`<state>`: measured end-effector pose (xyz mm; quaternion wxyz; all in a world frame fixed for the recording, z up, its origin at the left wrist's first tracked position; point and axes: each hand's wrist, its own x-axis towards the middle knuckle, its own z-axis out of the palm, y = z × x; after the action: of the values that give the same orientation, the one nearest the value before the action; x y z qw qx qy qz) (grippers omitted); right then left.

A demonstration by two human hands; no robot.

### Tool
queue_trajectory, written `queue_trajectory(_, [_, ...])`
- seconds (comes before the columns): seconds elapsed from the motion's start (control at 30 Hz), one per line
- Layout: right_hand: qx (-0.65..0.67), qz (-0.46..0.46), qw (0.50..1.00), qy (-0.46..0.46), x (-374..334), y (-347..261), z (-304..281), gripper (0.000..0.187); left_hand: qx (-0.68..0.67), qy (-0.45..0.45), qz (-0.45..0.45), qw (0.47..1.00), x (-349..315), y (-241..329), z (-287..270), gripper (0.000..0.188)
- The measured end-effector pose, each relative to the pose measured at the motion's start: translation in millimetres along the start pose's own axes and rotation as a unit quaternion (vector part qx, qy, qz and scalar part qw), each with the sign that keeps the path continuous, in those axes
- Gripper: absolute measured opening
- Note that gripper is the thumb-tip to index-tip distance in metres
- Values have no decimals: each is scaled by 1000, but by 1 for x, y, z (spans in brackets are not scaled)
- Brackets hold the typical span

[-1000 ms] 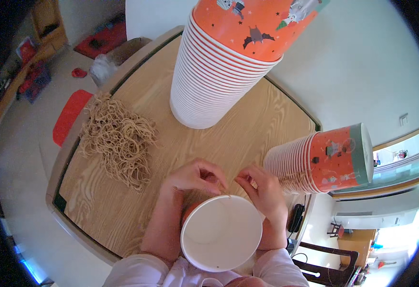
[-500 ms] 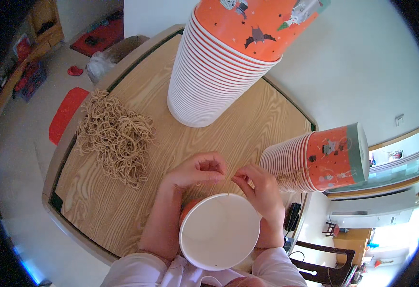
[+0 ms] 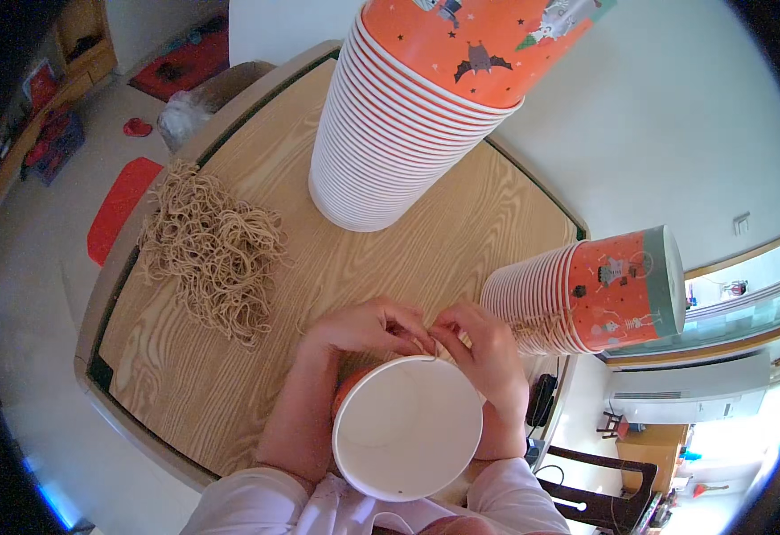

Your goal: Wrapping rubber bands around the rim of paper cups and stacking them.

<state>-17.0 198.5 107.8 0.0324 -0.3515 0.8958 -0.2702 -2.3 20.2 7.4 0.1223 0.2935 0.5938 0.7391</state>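
Note:
A paper bucket (image 3: pixel 408 428), white inside and orange outside, stands close to my body with its open top up, between my forearms. At its far rim my left hand (image 3: pixel 374 326) and my right hand (image 3: pixel 479 349) meet, fingertips pinched together. A short piece of thin beige cord (image 3: pixel 435 353) shows at the rim between them; most of it is hidden by the fingers. To the left lies a tangled heap of the same beige cord (image 3: pixel 216 254).
A tall stack of nested white-rimmed orange buckets (image 3: pixel 399 125) stands at the back of the wooden table (image 3: pixel 319 276). Another stack (image 3: pixel 577 290) lies on its side at the right, cord strands by it. A dark chair (image 3: pixel 604 495) is beyond the right edge.
My left hand has moved right and slightly down, its fingers closing against the right hand's fingertips at the bucket's rim. The right hand has hardly moved.

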Motion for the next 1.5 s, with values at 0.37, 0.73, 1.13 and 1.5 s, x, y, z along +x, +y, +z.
queue_trajectory(0.37, [91,0,993,-70,-4,-2,-8,9,-174,33,36,984,1,-23,1,18])
queue_trajectory(0.73, [84,15,996,24,-7,-6,-11,12,-275,59,-17,959,-4,-9,2,21])
queue_trajectory(1.13, [58,-2,998,28,-1,-11,-5,12,-159,112,-37,980,2,-15,2,13])
queue_trajectory(1.5, [82,11,996,11,0,-10,-5,18,-195,99,-24,975,4,-16,4,14])
